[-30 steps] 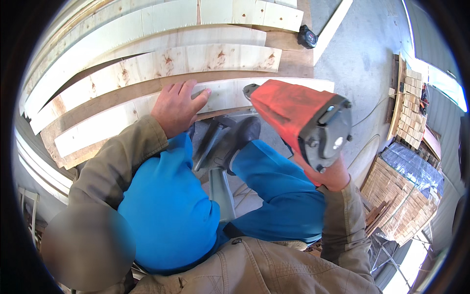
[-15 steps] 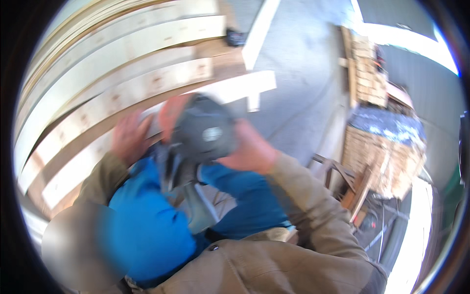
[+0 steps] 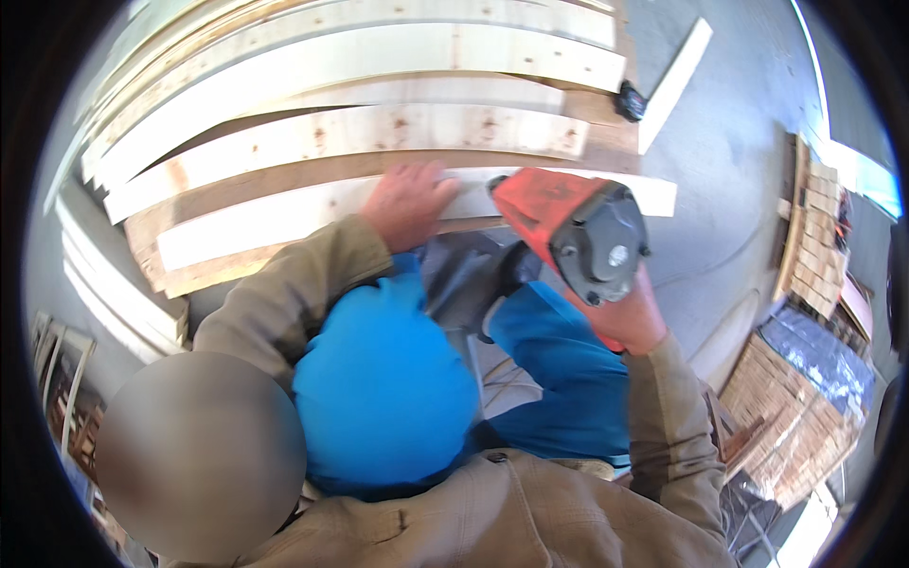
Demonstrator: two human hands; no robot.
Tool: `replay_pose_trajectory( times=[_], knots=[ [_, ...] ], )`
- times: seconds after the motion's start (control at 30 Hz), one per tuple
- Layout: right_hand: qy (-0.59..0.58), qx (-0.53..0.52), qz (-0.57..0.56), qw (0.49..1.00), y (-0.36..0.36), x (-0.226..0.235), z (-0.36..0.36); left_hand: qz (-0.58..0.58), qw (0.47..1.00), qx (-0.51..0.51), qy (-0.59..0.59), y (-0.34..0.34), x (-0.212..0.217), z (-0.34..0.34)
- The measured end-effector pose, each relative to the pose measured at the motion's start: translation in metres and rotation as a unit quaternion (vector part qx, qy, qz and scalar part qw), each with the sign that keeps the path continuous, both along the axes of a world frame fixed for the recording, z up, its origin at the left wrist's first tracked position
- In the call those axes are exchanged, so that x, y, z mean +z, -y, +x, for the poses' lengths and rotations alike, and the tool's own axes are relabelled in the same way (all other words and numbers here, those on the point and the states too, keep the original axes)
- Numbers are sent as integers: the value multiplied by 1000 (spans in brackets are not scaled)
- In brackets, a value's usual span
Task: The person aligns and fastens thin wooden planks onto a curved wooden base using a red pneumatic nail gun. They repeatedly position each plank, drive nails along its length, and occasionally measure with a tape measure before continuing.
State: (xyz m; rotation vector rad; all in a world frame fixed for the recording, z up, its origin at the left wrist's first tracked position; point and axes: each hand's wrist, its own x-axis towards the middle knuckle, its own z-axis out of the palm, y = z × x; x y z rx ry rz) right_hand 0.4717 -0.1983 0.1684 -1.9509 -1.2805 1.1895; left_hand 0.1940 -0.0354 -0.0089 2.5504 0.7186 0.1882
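My left hand lies flat, fingers apart, on a pale wooden board at the near edge of a stack of boards. My right hand grips the handle of a red and dark grey nail gun, held just right of the left hand with its nose pointing at the same board. My blue-clad knees and a dark shoe show below the hands.
More long boards lie stacked beyond. A loose plank and a small black object lie on the grey floor at the far right. Stacks of small wood blocks and a covered pallet stand on the right.
The view swung and blurred half a second ago, with the nail gun pulled in close. Now the gun is back over the board edge and my left hand rests on the board again.
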Motion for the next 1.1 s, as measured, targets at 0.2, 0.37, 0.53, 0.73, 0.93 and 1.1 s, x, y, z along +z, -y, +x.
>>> replay_pose_trajectory(
  times=[0.2,0.37,0.53,0.73,0.93,1.1],
  knots=[
    [-27,57,46,997,-21,6,-24,61,997,17,37,1,-4,-11],
    [31,83,67,994,-22,6,-23,41,995,16,88,3,-7,-2],
    [3,101,56,993,-26,7,-27,37,997,5,73,1,-3,-5],
    [63,134,62,987,-28,1,-32,47,996,10,71,4,-10,-4],
    [66,145,52,986,-27,-3,-31,23,999,4,38,4,-10,-4],
    [60,141,46,987,-29,-1,-33,69,993,20,98,3,-7,-3]
  ],
)
